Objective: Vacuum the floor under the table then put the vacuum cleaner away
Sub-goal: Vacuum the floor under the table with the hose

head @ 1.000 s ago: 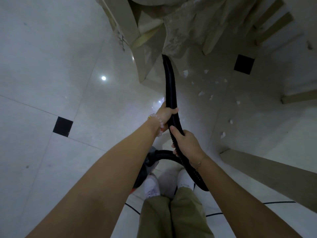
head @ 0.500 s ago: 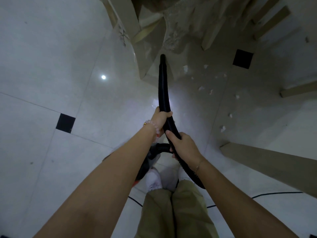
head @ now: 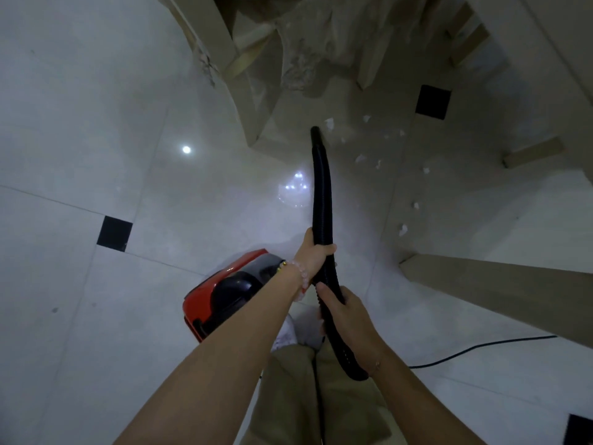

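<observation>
Both hands grip a black ribbed vacuum hose (head: 322,194) that curves forward over the white tile floor. My left hand (head: 313,256), with a bead bracelet at the wrist, holds it higher up. My right hand (head: 345,314) holds it lower, nearer my body. The hose's open nozzle end (head: 315,133) hovers just in front of the table's legs (head: 253,101), close to several white paper scraps (head: 361,158). The red and black vacuum cleaner (head: 224,292) stands on the floor to the left of my feet, partly hidden by my left forearm.
A pale wooden chair leg or beam (head: 500,293) juts in from the right, another (head: 532,153) lies farther back. A black power cord (head: 475,348) runs across the floor at the right. Black inset tiles (head: 114,233) dot the floor. My trousers and white shoes (head: 288,332) are below.
The hose's tip has drawn back from under the table and now points at the scraps. My view has shifted back, so the red vacuum body shows more at my left.
</observation>
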Motion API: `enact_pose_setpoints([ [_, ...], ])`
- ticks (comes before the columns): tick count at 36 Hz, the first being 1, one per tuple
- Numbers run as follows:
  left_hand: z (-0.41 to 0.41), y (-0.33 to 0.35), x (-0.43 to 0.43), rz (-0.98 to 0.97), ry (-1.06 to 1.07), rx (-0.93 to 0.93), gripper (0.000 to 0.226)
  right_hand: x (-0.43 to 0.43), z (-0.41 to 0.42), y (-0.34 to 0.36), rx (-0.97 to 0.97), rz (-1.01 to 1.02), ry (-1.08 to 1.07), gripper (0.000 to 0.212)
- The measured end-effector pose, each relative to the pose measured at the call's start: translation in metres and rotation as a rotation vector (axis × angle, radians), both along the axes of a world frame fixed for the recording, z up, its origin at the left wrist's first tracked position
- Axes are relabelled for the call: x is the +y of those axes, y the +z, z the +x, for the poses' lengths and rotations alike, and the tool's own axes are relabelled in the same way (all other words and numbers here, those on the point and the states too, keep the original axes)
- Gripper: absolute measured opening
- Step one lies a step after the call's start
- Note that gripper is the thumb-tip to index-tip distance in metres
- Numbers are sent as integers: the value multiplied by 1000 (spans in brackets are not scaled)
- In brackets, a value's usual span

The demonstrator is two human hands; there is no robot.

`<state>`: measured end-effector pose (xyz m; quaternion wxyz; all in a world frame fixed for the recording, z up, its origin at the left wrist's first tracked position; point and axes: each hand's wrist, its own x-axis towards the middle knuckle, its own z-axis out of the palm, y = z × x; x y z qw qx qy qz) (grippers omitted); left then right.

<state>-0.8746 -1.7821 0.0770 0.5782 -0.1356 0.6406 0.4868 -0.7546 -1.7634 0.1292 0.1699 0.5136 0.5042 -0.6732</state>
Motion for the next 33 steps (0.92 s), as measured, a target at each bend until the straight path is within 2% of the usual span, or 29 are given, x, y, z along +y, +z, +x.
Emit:
enact_pose_setpoints([
  [7,-1,5,8,16,-12,25,37,4,3,-3,-9,48,-38,32],
  [12,-9,4,12,-10,9,52,47,13,-5,-2,27,36,-12,33],
  [18,-9,4,15,-64,127,115,29,22,-13,-2,75,8,8,28],
  [23,-5,0,13,-99,231,230,27,25,-19,-5,75,-2,37,27],
  [33,-14,-1,13,-88,150,161,28,19,-20,-14,51,4,8,32],
])
